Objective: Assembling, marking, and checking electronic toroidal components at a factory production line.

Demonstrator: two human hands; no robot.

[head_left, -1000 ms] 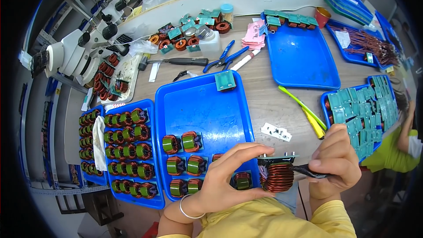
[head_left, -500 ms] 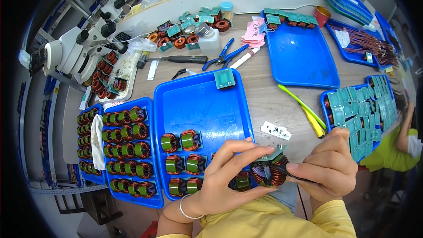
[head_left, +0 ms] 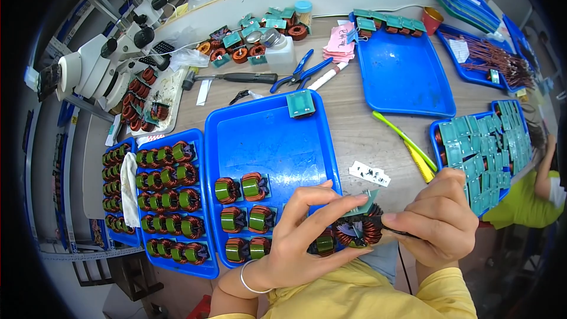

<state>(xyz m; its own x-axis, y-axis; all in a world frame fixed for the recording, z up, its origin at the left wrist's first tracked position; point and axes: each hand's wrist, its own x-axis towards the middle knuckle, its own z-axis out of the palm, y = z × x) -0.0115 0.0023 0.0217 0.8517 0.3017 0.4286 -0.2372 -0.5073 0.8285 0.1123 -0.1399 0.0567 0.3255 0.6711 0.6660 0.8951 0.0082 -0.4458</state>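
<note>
Above the near edge of the table, my left hand (head_left: 298,239) grips a toroidal coil (head_left: 360,233) wound with copper wire. A small green circuit board (head_left: 368,202) is attached to it and stands tilted at its far side. Fingers and thumb clasp the piece from the left. In my right hand (head_left: 442,220), pinched between thumb and fingers, is a thin black tool that looks like tweezers (head_left: 404,234). Its tip reaches the coil's upper right side; exact contact is hard to make out. Partly behind my left hand, similar green-banded coils (head_left: 261,218) stand in a blue tray (head_left: 269,136).
Filled coil trays (head_left: 199,136) line the left. At right are a tray of green boards (head_left: 477,147), a yellow-green knife (head_left: 407,145) and a white strip with black bits (head_left: 369,173). Farther back lie blue pliers (head_left: 300,72), a hammer (head_left: 245,77) and a microscope (head_left: 88,74).
The coil has turned slightly in my left hand, its board now more upright. My right hand has shifted a little, bringing the black tool's tip higher across the coil.
</note>
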